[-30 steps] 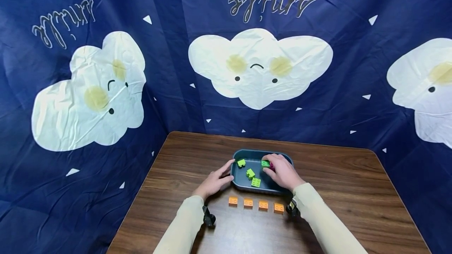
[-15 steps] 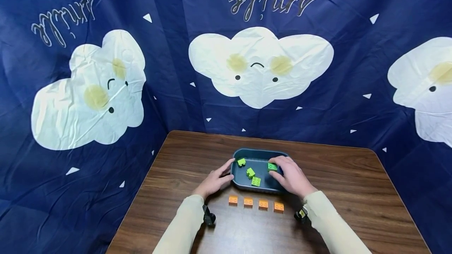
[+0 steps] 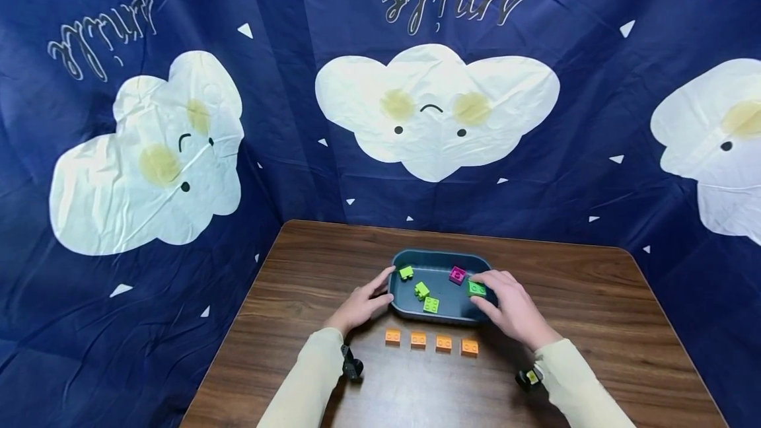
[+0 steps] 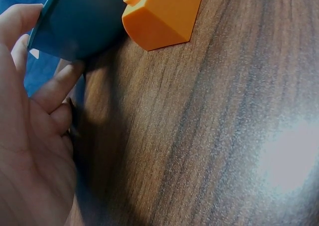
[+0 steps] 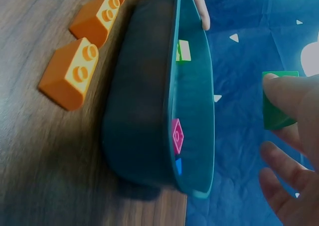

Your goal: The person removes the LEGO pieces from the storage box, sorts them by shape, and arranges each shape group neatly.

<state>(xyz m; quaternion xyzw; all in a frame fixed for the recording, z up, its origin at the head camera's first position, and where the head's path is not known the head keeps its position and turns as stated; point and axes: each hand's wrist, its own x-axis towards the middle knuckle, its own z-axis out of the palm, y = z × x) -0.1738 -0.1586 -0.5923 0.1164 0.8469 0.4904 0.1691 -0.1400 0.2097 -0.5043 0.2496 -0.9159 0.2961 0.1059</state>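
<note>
Green plastic, one brick [image 3: 477, 288], sits pinched between the thumb and finger of the person's right hand [image 3: 516, 308]. Taking the head view as a clock face with twelve at the far side, that brick shows over the three o'clock end of the tray [image 5: 142, 81]; the right wrist view shows it above the rim, touching nothing but the hand. The left hand [image 3: 358, 307] lies at nine o'clock, fingers extended and touching the tray's end, not curled round anything; it probably steadies the tray.

Inside the tray, a magenta brick [image 3: 457, 275] lies toward one o'clock, and three lime bricks [image 3: 431, 305] spread from ten round to seven. A sliver of a blue piece [image 5: 178, 166] shows in the right wrist view near the magenta one, mostly hidden by the tray wall. Outside, at six o'clock, four orange bricks [image 3: 443, 343] stand in a spaced row on the table [image 3: 565, 283].

Judging by that row, the step in hand is likely lifting the green brick out to be set down. The next move would call for a firm pinch, a path clear of the three o'clock rim, and a lowering that does not nudge the orange bricks.
</note>
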